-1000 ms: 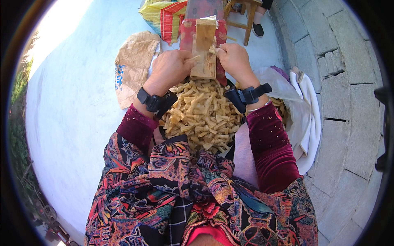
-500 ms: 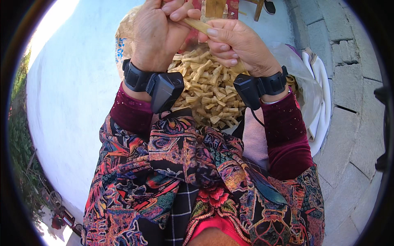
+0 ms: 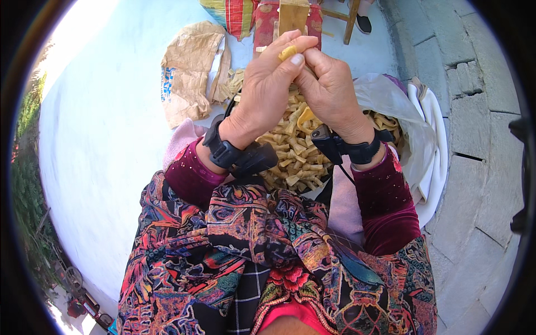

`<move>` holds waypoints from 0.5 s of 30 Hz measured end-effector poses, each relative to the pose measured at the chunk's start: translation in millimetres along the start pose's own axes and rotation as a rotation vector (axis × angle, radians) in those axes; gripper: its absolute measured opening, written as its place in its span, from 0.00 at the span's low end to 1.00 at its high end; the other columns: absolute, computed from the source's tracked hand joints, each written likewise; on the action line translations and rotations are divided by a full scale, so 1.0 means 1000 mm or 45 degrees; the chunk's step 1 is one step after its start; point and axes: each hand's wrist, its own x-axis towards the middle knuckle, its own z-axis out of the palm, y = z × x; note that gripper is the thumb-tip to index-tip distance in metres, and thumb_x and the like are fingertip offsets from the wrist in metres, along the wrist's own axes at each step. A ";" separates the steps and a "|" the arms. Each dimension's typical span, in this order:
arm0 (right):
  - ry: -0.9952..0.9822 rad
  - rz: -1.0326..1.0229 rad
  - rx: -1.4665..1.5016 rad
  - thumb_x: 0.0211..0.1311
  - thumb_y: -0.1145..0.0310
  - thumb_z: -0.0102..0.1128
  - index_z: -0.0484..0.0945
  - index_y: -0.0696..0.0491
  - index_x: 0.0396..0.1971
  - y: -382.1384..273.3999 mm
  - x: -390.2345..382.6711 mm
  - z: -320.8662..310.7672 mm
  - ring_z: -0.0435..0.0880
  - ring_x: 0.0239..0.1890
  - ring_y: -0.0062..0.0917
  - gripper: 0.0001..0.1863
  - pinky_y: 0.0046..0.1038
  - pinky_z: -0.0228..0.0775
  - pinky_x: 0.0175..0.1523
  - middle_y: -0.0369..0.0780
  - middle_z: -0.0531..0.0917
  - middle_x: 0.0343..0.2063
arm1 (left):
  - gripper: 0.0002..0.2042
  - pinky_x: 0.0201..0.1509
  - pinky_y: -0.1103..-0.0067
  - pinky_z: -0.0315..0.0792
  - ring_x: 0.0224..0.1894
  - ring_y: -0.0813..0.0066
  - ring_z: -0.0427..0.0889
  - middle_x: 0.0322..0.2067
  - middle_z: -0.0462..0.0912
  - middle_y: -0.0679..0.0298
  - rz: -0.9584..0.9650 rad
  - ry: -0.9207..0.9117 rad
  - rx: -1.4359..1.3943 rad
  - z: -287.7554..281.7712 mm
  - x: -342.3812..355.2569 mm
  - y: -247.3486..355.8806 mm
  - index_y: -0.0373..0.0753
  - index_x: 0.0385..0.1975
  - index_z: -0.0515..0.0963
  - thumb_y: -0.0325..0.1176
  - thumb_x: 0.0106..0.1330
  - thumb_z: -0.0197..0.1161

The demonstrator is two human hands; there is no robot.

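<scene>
My two hands meet above a heap of knotted tofu skin pieces (image 3: 296, 159). Between the thumb and fingers of my left hand (image 3: 259, 100), the end of a yellow tofu skin strip (image 3: 287, 53) pokes out. My right hand (image 3: 334, 95) is pressed against the left, its fingers closed around the same strip, most of which is hidden in the grip. A yellow loop (image 3: 306, 119) shows just under my right hand; whether it belongs to the held strip or lies on the heap, I cannot tell.
A crumpled brown paper bag (image 3: 192, 72) lies left of the heap. Beyond my hands stands a wooden piece (image 3: 293, 17) on red cloth, beside a striped woven bag (image 3: 237, 17). At right is a clear plastic bag (image 3: 385, 92) with more pieces. Another person's shoe (image 3: 363, 24) is at the top.
The strip was stretched between my hands; now both hands have come together with it bunched inside. My left hand has moved right and nearer, uncovering the paper bag.
</scene>
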 end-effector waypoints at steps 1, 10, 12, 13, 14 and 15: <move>-0.015 0.071 0.037 0.58 0.68 0.54 0.74 0.61 0.33 0.001 0.001 0.001 0.77 0.21 0.29 0.10 0.26 0.68 0.29 0.46 0.77 0.19 | 0.14 0.51 0.75 0.67 0.48 0.59 0.74 0.49 0.73 0.50 -0.131 -0.083 -0.141 -0.006 0.000 0.000 0.34 0.44 0.76 0.31 0.62 0.48; -0.485 1.072 1.324 0.59 0.63 0.50 0.70 0.52 0.22 0.004 0.000 -0.021 0.55 0.11 0.09 0.10 0.15 0.46 0.16 0.26 0.59 0.10 | 0.05 0.33 0.76 0.71 0.31 0.60 0.78 0.28 0.78 0.54 0.376 -0.106 0.367 -0.015 0.005 -0.004 0.33 0.22 0.72 0.20 0.45 0.51; -0.577 1.058 1.270 0.57 0.65 0.54 0.71 0.53 0.24 0.004 0.001 -0.023 0.58 0.12 0.08 0.08 0.13 0.47 0.16 0.26 0.63 0.11 | 0.05 0.28 0.76 0.69 0.24 0.62 0.76 0.23 0.77 0.56 0.372 -0.059 0.430 -0.016 0.002 -0.005 0.34 0.22 0.72 0.19 0.46 0.50; -0.532 0.890 1.047 0.56 0.66 0.55 0.72 0.54 0.25 0.003 0.002 -0.024 0.60 0.13 0.08 0.08 0.13 0.48 0.17 0.27 0.65 0.12 | 0.06 0.26 0.76 0.69 0.21 0.63 0.75 0.21 0.77 0.57 0.379 -0.022 0.469 -0.017 0.001 -0.005 0.34 0.22 0.73 0.19 0.46 0.50; -0.482 0.745 0.805 0.55 0.66 0.57 0.72 0.55 0.25 0.002 0.002 -0.023 0.61 0.14 0.07 0.08 0.13 0.50 0.18 0.27 0.67 0.13 | 0.04 0.24 0.77 0.67 0.18 0.69 0.73 0.16 0.74 0.58 0.223 -0.010 0.344 -0.016 0.001 -0.007 0.34 0.20 0.73 0.21 0.48 0.49; -0.401 0.625 0.549 0.54 0.67 0.58 0.73 0.55 0.26 0.001 0.004 -0.023 0.63 0.14 0.07 0.07 0.13 0.51 0.18 0.28 0.69 0.13 | 0.04 0.23 0.77 0.66 0.18 0.71 0.72 0.15 0.73 0.58 0.127 0.026 0.285 -0.017 0.001 -0.007 0.34 0.20 0.73 0.22 0.48 0.49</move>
